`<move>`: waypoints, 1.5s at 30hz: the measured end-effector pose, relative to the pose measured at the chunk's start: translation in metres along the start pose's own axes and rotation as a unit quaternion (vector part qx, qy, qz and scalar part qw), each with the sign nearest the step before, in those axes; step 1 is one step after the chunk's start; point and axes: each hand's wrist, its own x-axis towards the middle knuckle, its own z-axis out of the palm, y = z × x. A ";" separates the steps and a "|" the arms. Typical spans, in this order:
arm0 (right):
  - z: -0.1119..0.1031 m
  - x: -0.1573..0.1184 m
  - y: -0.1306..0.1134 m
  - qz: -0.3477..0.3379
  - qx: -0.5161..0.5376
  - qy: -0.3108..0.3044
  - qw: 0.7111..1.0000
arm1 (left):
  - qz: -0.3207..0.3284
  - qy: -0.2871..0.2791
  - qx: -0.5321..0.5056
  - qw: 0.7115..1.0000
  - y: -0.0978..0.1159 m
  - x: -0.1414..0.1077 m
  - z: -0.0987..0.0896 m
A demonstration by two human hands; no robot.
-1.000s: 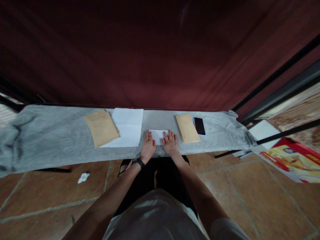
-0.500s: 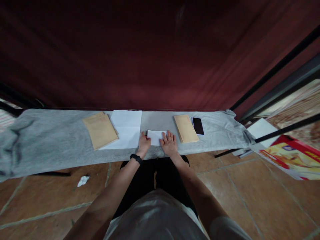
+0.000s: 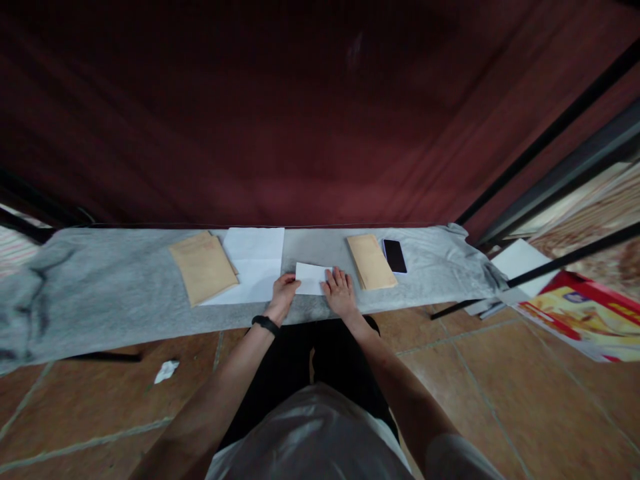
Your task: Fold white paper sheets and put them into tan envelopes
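White, oblong paper (image 3: 309, 279), one end hidden beneath the flat, unclenched right grip (image 3: 341, 293), is pinched opposite by the left grip (image 3: 283, 293) (underside unseen).

The location is an improvised work area, possibly domestic; the exact type cannot be determined. Indicators: brown floor tiles (image 3: 480, 373), a narrow cloth-draped table (image 3: 125, 287) against a dark red panel (image 3: 300, 133), black bars (image 3: 570, 260) and a printed carton (image 3: 585, 313).
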 end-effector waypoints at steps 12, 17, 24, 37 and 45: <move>-0.039 -0.003 -0.037 -0.094 0.073 0.001 0.993 | 0.005 -0.032 -0.040 0.999 0.016 -0.018 0.013; -0.047 -0.004 -0.043 -0.084 0.084 -0.019 0.993 | 0.008 -0.053 -0.061 0.997 0.022 -0.022 0.015; -0.048 0.011 -0.042 0.098 0.365 0.049 0.924 | -0.020 -0.081 -0.095 0.992 0.014 -0.028 0.014; -0.013 0.007 -0.024 0.280 0.550 0.125 0.777 | 0.007 -0.078 -0.010 0.997 -0.014 -0.014 0.009; -0.005 -0.002 0.004 0.237 0.332 0.098 0.908 | 0.141 -0.052 0.225 0.963 -0.020 -0.002 0.002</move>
